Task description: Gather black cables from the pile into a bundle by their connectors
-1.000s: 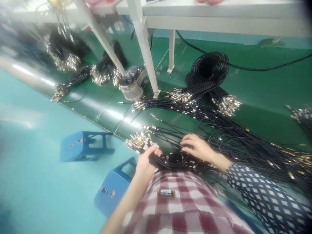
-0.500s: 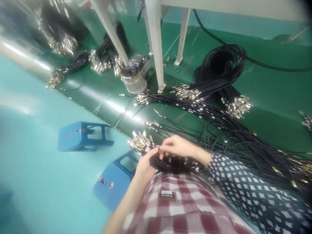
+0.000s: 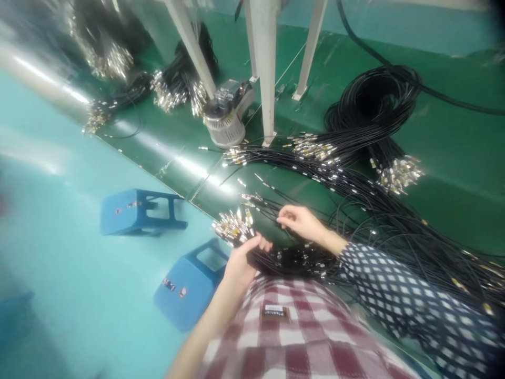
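Note:
My left hand (image 3: 244,258) is closed around a thick bundle of black cables, its shiny metal connector ends (image 3: 233,227) fanning out past the thumb toward the floor edge. The rest of that bundle (image 3: 292,261) runs to the right, against the checked apron. A little above and to the right, my right hand (image 3: 300,221) has thumb and forefinger pinched together over some loose black cables (image 3: 264,205). Whether one of these cables is between the fingertips, I cannot make out.
A long spread of black cables (image 3: 366,200) crosses the green surface. Behind it lie a coiled cable bundle (image 3: 371,105), a grey machine (image 3: 225,123) and white table legs (image 3: 269,79). Blue stools (image 3: 189,289) stand on the left; more cable bundles (image 3: 177,84) lie at the back.
My right hand has moved away from the left hand, up and right to the loose cables. The left hand keeps its grip on the bundle. The view has shifted slightly.

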Action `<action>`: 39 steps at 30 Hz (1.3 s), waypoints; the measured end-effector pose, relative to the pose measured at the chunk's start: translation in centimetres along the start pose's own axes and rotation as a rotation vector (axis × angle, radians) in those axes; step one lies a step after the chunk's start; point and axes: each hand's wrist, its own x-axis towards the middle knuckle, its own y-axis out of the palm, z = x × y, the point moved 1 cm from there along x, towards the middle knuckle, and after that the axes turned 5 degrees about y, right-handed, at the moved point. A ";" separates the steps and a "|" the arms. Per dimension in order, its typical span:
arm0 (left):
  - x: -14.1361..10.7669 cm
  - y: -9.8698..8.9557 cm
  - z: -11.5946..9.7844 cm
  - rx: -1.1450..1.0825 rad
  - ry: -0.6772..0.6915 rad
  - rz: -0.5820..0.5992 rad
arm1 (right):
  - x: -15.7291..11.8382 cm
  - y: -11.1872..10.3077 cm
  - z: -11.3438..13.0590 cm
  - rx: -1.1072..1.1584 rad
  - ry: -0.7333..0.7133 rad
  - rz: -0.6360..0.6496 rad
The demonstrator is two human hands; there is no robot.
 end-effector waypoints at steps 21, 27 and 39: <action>-0.6 1.6 0.1 0.063 0.043 -0.046 | -8.1 -3.0 3.9 -0.183 -0.100 -0.047; -0.5 1.5 -0.1 0.055 0.026 -0.071 | -5.6 -0.7 7.9 -0.163 -0.081 0.093; 0.1 1.1 0.1 -0.007 -0.015 -0.080 | -10.9 -4.1 2.2 -0.145 0.001 0.153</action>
